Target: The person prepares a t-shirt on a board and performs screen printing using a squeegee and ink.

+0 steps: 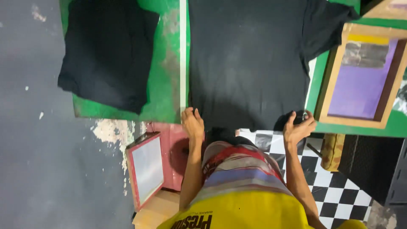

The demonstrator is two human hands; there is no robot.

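**Two hands at the near hem of a black tee on the green table**

Landmark = big black T-shirt [248, 63], spread flat on the green table [163, 85], hem toward the person, one sleeve out at upper right.

Far left of the tee, across a white strip [182, 55] on the tabletop: folded black cloth [106, 51], lying apart from the tee, one edge hanging past the table's left side.

Below the tee's near-left corner, off the table: red-framed screen [146, 169] leaning by a reddish stand, over grey concrete floor.

L hand [193, 123] sits right on the tee's near-left hem corner, fingers curled down over the edge, touching fabric; can't tell if it actually pinches the cloth or just presses.

R hand [299, 127] at the tee's near-right hem corner, palm up-ish, fingers bent and spread, fingertips at the hem; looks loosely open, grip not clear.

Betw. the two arms, just below the hem: person's striped and yellow top; checkered black/white floor under the R arm.

Right of the tee: wooden-framed screen [362, 76] w/ purple mesh and yellow strip on top, resting on the table just beside the sleeve.
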